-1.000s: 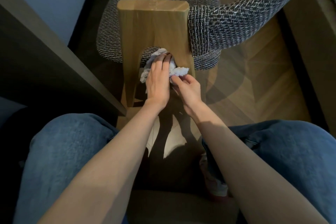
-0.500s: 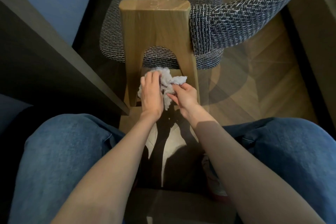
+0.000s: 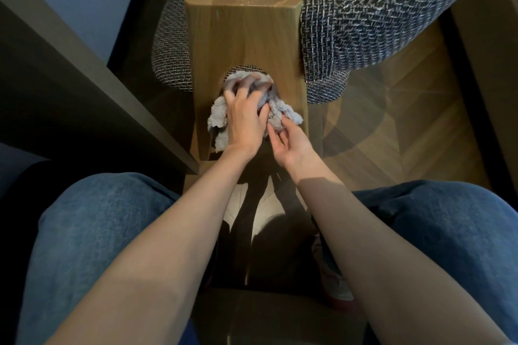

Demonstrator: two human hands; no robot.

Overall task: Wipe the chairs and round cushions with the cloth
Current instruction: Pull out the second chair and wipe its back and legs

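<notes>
Head view is looking down past my knees at a chair, and I am taking its wooden leg panel (image 3: 244,31) as the landmark. My left hand (image 3: 244,117) is lying against the lower part of that panel. Its fingers are curling into the grey cloth (image 3: 217,117) and pushing it up into the arched cut-out at the panel's middle. The cloth is bunching around this hand, spilling out to its left and right against the wood. My right hand (image 3: 291,143) is sitting just right of the left one and touching it. It is pinching the cloth's lower right fold between thumb and fingertips, so both hands are closing on the same cloth.

Behind the panel the round tweed seat cushion (image 3: 173,45) is showing, and a strip of it is peeking through the cut-out above my fingers. The woven backrest (image 3: 378,28) is curving away from the panel's upper right corner. Herringbone floor (image 3: 420,134) is lying to the panel's right, and a dark counter (image 3: 84,87) is running along its left. My jeans (image 3: 98,218) are filling the view below it.
</notes>
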